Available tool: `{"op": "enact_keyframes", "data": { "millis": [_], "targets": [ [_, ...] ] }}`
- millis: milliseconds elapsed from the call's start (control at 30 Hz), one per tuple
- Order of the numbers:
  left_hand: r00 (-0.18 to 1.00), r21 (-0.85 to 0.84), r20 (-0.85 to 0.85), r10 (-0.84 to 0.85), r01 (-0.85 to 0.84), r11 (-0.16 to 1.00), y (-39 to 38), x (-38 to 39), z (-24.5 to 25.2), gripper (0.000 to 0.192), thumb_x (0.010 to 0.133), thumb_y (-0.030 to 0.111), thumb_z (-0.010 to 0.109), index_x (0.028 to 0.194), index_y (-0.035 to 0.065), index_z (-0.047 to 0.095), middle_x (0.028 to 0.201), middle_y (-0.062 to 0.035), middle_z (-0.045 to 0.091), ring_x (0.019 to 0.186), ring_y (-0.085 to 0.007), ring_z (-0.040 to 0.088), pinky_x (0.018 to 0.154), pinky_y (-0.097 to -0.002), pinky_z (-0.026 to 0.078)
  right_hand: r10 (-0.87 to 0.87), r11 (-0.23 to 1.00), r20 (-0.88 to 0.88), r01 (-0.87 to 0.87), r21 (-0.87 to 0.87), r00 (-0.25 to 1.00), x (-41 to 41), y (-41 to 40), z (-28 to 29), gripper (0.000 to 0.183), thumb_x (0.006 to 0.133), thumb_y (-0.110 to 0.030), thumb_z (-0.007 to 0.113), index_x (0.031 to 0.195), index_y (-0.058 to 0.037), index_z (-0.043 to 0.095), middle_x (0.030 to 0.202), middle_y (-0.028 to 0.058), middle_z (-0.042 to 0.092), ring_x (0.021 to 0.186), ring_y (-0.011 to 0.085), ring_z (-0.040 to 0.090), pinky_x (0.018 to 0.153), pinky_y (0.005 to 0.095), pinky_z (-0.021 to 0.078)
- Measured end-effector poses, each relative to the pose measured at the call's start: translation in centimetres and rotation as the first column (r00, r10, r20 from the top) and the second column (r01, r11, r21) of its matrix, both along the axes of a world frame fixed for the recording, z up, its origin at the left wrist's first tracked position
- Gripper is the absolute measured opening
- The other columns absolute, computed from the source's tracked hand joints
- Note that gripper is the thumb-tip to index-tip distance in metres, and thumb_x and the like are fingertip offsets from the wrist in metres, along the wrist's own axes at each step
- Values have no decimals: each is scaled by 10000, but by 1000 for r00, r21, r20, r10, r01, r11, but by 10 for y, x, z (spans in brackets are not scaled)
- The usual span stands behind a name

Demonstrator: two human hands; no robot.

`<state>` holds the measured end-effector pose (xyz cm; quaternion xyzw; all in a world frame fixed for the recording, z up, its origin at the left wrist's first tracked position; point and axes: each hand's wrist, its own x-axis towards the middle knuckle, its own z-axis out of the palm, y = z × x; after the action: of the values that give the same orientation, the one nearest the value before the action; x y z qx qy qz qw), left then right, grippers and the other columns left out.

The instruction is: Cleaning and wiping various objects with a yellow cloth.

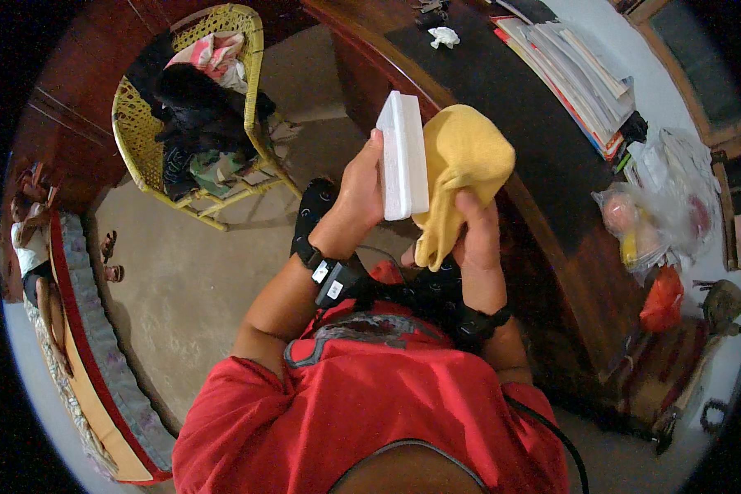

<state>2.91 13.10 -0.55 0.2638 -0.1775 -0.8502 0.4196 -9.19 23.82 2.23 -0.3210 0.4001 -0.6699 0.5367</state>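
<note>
My left hand point(359, 188) grips a white rectangular box point(404, 157) from its left side, holding it upright on edge in front of me. The far side of the box and most of my left fingers are hidden. In my right hand point(478, 238) is a yellow cloth point(466, 151), bunched at the palm and spread over the fingers. The cloth lies right against the box's right side; whether it presses on it I cannot tell. Both hands are above my lap, beside the desk's edge.
A dark-topped wooden desk point(469, 74) runs along my right, bearing a stack of papers point(574, 80), crumpled white tissue point(444, 37) and plastic bags point(661, 204). A yellow woven chair point(256, 55) piled with clothes stands ahead left. At far left a person point(34, 247) lies on a bed point(92, 395).
</note>
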Motion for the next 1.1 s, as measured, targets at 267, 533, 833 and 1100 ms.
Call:
{"op": "enact_keyframes", "data": {
  "millis": [267, 533, 833, 1100],
  "targets": [
    [995, -317, 95, 3, 27, 948, 4, 10, 10, 371, 1020, 265, 330, 1323, 64, 405, 1180, -104, 565, 1039, -179, 579, 898, -319, 479, -69, 997, -270, 60, -41, 960, 18, -7, 1, 611, 822, -102, 651, 1358, -43, 363, 1228, 84, 522, 1125, 175, 518, 953, 332, 435],
    [983, -295, 180, -46, 99, 950, 16, 7, 10, 388, 1015, 307, 348, 1316, 71, 412, 1133, -83, 584, 996, -168, 593, 852, -319, 499, -237, 972, -294, 228, -66, 926, 8, -48, 11, 442, 861, -203, 620, 1240, -23, 480, 1109, 94, 588, 984, 177, 581, 862, 313, 475],
    [993, -210, 95, 72, -50, 976, 2, 14, -3, 401, 1014, 308, 317, 1295, 40, 421, 1156, -135, 572, 1028, -233, 588, 909, -358, 481, 67, 994, -224, -44, 104, 972, 26, -13, -2, 522, 883, -199, 595, 1342, -44, 400, 1228, 61, 520, 1128, 156, 491, 968, 318, 404],
    [984, -288, 175, -42, 92, 953, 10, 7, 4, 421, 1009, 332, 356, 1323, 57, 412, 1173, -103, 558, 1049, -198, 561, 918, -341, 464, -25, 999, -168, 19, -38, 985, 15, -27, -9, 520, 882, -224, 589, 1333, -39, 410, 1230, 67, 517, 1135, 175, 502, 970, 330, 408]
  ]
}}
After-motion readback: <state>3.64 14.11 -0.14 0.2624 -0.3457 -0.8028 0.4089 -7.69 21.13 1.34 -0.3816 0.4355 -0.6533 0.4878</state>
